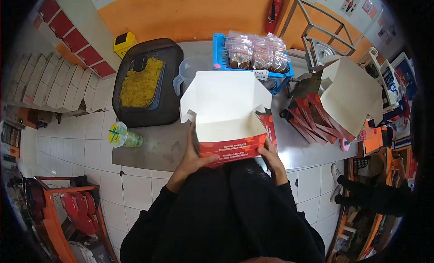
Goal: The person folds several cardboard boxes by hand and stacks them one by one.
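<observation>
My left hand (195, 157) grips the left side of a red and white cardboard food box (234, 148), its thumb on the front wall. On the box's right front corner my right hand (271, 157) is closed. The lid stands up at the back and the white inside shows no food. At least one more red box seems to lie beneath it. Behind is a blue plastic basket (220, 64) with small zip bags of dark contents (240, 56). A clear measuring jug (193, 68) stands left of the basket. Several nested red cardboard boxes (349, 97) lie on the right.
Yellow rice (142, 83) fills a container in a black tub (173, 110) at the left. A lidded drink cup (123, 136) lies near the left edge of the steel table (159, 144). Another person (369, 195) is at the right beside orange shelves (379, 212).
</observation>
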A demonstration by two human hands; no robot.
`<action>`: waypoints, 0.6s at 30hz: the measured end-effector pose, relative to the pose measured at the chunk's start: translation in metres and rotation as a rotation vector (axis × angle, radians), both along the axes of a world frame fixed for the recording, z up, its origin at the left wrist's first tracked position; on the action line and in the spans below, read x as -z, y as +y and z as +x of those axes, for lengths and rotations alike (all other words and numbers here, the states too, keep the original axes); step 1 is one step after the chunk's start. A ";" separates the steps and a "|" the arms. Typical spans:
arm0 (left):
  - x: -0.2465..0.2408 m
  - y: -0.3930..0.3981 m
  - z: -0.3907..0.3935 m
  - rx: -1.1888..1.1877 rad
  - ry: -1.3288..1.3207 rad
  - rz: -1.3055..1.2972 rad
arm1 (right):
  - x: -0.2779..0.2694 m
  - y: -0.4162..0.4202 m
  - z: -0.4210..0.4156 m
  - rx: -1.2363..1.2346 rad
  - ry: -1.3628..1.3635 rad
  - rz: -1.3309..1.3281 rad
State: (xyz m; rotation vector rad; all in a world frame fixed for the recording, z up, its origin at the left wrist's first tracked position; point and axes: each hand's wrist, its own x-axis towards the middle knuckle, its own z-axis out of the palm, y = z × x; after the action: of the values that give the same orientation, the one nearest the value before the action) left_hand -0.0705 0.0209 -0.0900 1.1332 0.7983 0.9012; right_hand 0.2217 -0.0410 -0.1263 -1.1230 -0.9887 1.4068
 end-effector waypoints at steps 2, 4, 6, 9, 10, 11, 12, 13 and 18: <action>-0.017 0.003 0.001 -0.059 0.305 0.319 | -0.019 0.009 -0.007 0.185 -0.110 0.113; -0.031 0.002 0.006 -0.121 0.661 0.657 | -0.048 0.015 -0.013 0.419 -0.361 0.346; -0.036 -0.002 0.016 -0.104 0.720 0.682 | -0.078 0.019 -0.025 0.242 -0.456 0.320; -0.045 -0.002 0.027 -0.055 0.803 0.737 | -0.113 0.026 -0.062 -0.061 -0.414 0.137; -0.045 -0.002 0.031 -0.053 0.788 0.766 | -0.112 0.026 -0.073 -0.007 -0.421 0.158; -0.044 -0.002 0.034 -0.052 0.773 0.795 | -0.111 0.026 -0.079 0.046 -0.427 0.179; -0.045 -0.001 0.035 -0.048 0.765 0.802 | -0.110 0.027 -0.082 0.045 -0.428 0.180; -0.044 0.000 0.036 -0.050 0.765 0.803 | -0.109 0.028 -0.083 0.064 -0.531 0.172; -0.042 -0.002 0.036 -0.129 0.653 0.835 | -0.117 0.027 -0.085 0.083 -0.689 0.177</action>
State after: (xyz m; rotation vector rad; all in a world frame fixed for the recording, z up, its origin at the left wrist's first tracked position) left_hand -0.0343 0.0186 -0.0482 2.1993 1.0575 1.0123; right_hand 0.1366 -0.0138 -0.0098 -1.5307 -1.4911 0.8425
